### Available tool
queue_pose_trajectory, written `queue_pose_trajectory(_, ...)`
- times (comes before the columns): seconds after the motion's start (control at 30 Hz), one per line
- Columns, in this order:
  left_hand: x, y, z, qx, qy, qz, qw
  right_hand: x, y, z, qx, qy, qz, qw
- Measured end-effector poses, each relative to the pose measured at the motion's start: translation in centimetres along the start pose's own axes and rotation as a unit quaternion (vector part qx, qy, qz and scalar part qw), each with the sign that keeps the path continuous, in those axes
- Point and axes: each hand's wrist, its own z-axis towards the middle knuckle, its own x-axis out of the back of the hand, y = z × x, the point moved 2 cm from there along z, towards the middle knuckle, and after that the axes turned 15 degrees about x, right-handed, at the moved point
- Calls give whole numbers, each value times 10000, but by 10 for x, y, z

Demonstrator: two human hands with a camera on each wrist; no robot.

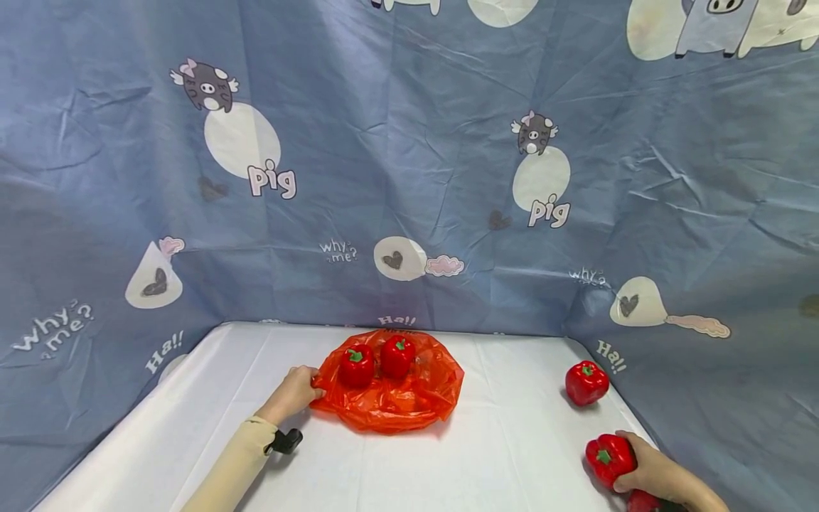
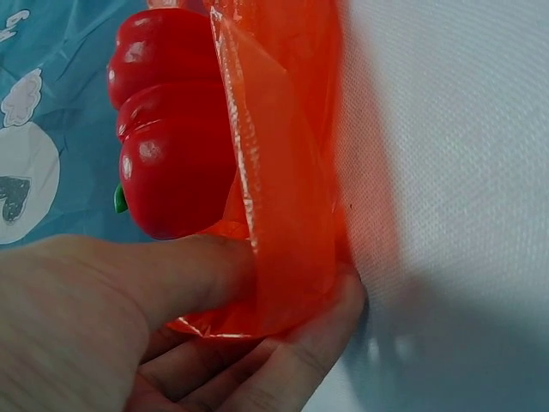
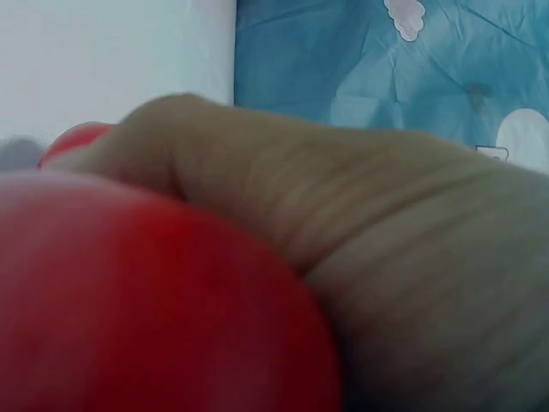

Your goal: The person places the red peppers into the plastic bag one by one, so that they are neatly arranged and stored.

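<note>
In the head view my left hand [image 1: 296, 391] holds the left edge of an orange-red plastic bag [image 1: 390, 419]. The left wrist view shows the bag's folded rim [image 2: 292, 189] pinched between thumb and fingers. Two red bell peppers with green stems, a left one [image 1: 356, 367] and a right one [image 1: 397, 357], sit in the bag's mouth. Far to the right, my right hand [image 1: 652, 469] grips another red bell pepper [image 1: 610, 459] around its right side, on or just over the table. Part of a further red pepper [image 1: 642, 502] shows beneath that hand; a large red surface [image 3: 154, 300] fills the right wrist view's foreground.
One more red bell pepper [image 1: 586, 382] stands on the white tabletop [image 1: 505, 398] near its right edge, beyond my right hand. A blue cloth [image 1: 409, 178] printed with pigs rises behind the table and along both sides. A dark strap device [image 1: 286, 441] sits on my left wrist.
</note>
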Motion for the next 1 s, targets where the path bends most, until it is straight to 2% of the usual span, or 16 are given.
queue_pose_trajectory(0.1,0,1,0,13,11,27,10000,1,0,0,114,81,80,9999)
queue_pose_trajectory(0.3,1,3,-1,4,14,88,10000,3,-2,0,237,320,-153,9991)
queue_pose_trajectory(0.6,-1,1,0,15,-9,82,10000,5,-19,-1,638,996,-305,9925)
queue_pose_trajectory(0.73,-1,1,1,-19,22,76,10000,4,-29,-1,684,1181,-175,9905)
queue_pose_trajectory(1.0,0,1,-1,-32,-30,67,10000,-6,-54,-1,1227,1450,461,9807)
